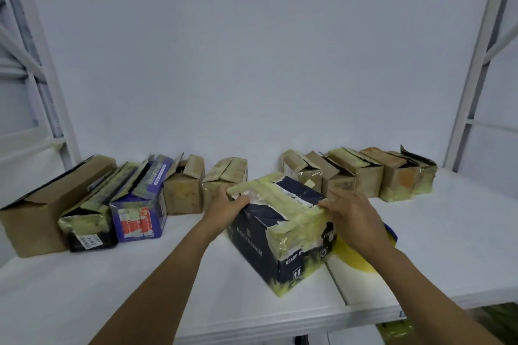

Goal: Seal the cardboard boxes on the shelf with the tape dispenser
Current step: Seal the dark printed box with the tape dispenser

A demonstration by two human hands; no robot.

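A dark navy cardboard box (280,232) with yellowed tape across its top sits near the front of the white shelf (140,274). My left hand (224,207) grips its top left edge, thumb over the flap. On the right, my right hand (350,213) presses on the top edge over the tape. Partly hidden behind the box and my right wrist lies a yellow and blue object (361,258); I cannot tell whether it is the tape dispenser.
Several worn boxes line the back of the shelf: a long brown one (42,213), a purple one (140,213), small brown ones (183,190) and a cluster at the right (364,173). White shelf uprights (476,64) stand at both sides.
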